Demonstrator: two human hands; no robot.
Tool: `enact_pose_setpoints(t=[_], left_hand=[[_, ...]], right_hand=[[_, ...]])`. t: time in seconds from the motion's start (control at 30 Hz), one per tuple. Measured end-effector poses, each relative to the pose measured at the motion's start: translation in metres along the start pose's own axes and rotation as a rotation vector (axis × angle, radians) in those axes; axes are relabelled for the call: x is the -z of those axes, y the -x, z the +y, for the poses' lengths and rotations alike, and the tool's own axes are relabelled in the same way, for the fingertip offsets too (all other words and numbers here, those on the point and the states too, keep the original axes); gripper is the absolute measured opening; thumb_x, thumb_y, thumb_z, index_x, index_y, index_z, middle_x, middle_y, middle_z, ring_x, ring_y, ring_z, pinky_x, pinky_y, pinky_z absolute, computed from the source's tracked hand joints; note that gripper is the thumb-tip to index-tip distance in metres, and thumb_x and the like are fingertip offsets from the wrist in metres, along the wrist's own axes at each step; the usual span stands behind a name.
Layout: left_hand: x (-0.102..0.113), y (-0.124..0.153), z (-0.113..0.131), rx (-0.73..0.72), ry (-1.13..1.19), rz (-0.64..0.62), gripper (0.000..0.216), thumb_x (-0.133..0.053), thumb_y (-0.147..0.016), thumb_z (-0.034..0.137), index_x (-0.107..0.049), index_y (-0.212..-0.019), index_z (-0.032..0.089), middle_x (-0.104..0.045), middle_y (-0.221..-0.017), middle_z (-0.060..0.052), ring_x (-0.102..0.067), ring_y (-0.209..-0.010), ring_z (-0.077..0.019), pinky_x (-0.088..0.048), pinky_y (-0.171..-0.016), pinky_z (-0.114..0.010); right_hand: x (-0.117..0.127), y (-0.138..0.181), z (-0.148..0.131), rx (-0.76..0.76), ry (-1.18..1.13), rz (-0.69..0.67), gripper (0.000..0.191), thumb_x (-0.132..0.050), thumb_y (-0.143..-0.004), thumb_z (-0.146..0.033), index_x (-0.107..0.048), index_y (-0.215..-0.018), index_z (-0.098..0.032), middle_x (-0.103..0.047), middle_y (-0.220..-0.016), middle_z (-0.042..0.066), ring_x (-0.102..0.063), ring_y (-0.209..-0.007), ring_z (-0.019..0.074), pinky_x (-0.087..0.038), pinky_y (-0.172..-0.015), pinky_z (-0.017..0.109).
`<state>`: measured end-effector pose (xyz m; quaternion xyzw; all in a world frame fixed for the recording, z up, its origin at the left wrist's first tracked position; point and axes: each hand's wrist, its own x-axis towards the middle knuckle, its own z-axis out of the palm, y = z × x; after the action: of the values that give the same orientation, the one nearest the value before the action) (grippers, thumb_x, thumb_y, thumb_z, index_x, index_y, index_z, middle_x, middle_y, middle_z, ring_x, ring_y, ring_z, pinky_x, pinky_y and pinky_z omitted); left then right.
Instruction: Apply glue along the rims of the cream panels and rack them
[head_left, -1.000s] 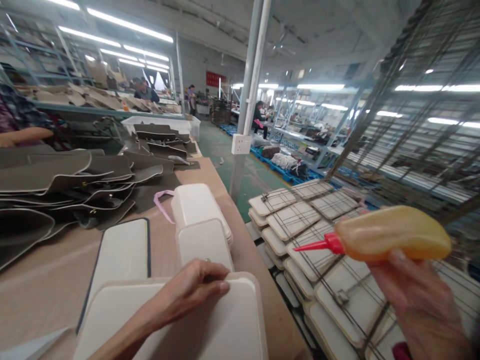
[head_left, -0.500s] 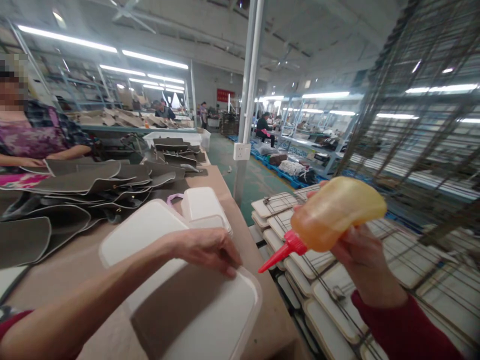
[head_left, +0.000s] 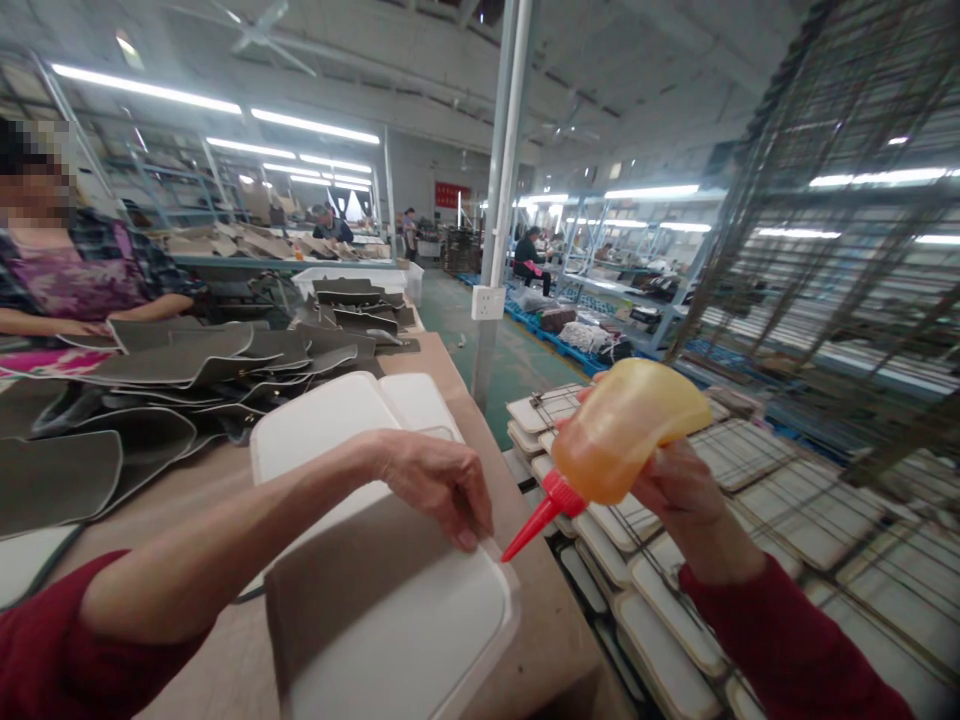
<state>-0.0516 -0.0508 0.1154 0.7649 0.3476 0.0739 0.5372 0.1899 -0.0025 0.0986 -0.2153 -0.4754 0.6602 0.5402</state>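
Note:
My right hand [head_left: 681,485] is wrapped round a squeeze bottle [head_left: 626,430] of amber liquid, tilted downward. Its red nozzle [head_left: 534,525] points down and left, with the tip at the far right corner of a white panel [head_left: 420,630] with rounded corners. I cannot tell whether the tip touches the panel. My left hand [head_left: 435,483] is closed at the panel's far edge, fingers bent over it and thumb on the white face. A brownish area that looks like shadow or a flap covers the panel's left part. Beyond my left forearm lie more white panels [head_left: 322,425].
Dark grey edged pieces [head_left: 180,360] are heaped on the brown-topped table [head_left: 480,440] at left, where a co-worker [head_left: 75,270] sits. On the right, wire racks [head_left: 795,490] hold several pale panels. A post with a socket box [head_left: 487,302] stands beyond the table.
The bottle in my right hand has moved left and slightly down, bringing the nozzle tip to the panel's corner. My left hand stays at the panel's edge; the view has shifted slightly.

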Motion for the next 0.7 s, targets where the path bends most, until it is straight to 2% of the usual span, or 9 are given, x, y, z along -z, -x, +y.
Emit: enact_pose_setpoints(t=[0.27, 0.37, 0.47, 0.6, 0.7], left_hand=[[0.005, -0.001, 0.006, 0.050, 0.094, -0.068, 0.007, -0.077, -0.071, 0.017, -0.081, -0.076, 0.016, -0.076, -0.069, -0.002, -0.065, -0.065, -0.0178, -0.049, -0.063, -0.024], [0.006, -0.002, 0.006, 0.068, 0.092, -0.078, 0.010, -0.074, -0.072, 0.013, -0.081, -0.078, 0.016, -0.077, -0.069, -0.002, -0.065, -0.066, -0.0176, -0.049, -0.062, -0.023], [0.007, -0.001, 0.005, 0.067, 0.080, -0.092, 0.014, -0.072, -0.073, 0.011, -0.081, -0.083, 0.014, -0.078, -0.075, -0.004, -0.066, -0.070, -0.0193, -0.050, -0.062, -0.024], [0.007, -0.001, 0.008, 0.058, 0.070, -0.093, 0.013, -0.075, -0.072, 0.014, -0.082, -0.084, 0.016, -0.079, -0.078, -0.005, -0.068, -0.072, -0.0210, -0.052, -0.063, -0.026], [0.006, -0.001, 0.012, 0.055, 0.100, -0.082, 0.011, -0.081, -0.068, 0.019, -0.081, -0.079, 0.017, -0.078, -0.074, -0.005, -0.069, -0.067, -0.0210, -0.055, -0.064, -0.028]], right_hand=[[0.000, -0.004, 0.005, -0.011, 0.040, -0.052, 0.073, -0.092, -0.032, -0.034, -0.070, -0.101, -0.026, -0.075, -0.097, 0.004, -0.072, -0.080, 0.0318, -0.059, -0.071, 0.050], [0.000, -0.007, 0.005, -0.021, 0.042, -0.040, 0.079, -0.093, -0.027, -0.037, -0.070, -0.102, -0.024, -0.075, -0.095, 0.005, -0.072, -0.078, 0.0325, -0.059, -0.068, 0.051], [0.003, -0.010, 0.008, -0.033, 0.037, -0.068, 0.080, -0.093, -0.031, -0.038, -0.069, -0.105, -0.025, -0.074, -0.099, 0.005, -0.072, -0.080, 0.0330, -0.058, -0.071, 0.053], [0.006, -0.013, 0.012, -0.037, 0.043, -0.124, 0.077, -0.093, -0.036, -0.038, -0.068, -0.108, -0.026, -0.074, -0.103, 0.005, -0.072, -0.083, 0.0328, -0.058, -0.073, 0.052], [0.004, -0.014, 0.011, -0.041, 0.046, -0.119, 0.078, -0.092, -0.034, -0.038, -0.068, -0.107, -0.026, -0.074, -0.102, 0.005, -0.072, -0.082, 0.0331, -0.058, -0.073, 0.052]])
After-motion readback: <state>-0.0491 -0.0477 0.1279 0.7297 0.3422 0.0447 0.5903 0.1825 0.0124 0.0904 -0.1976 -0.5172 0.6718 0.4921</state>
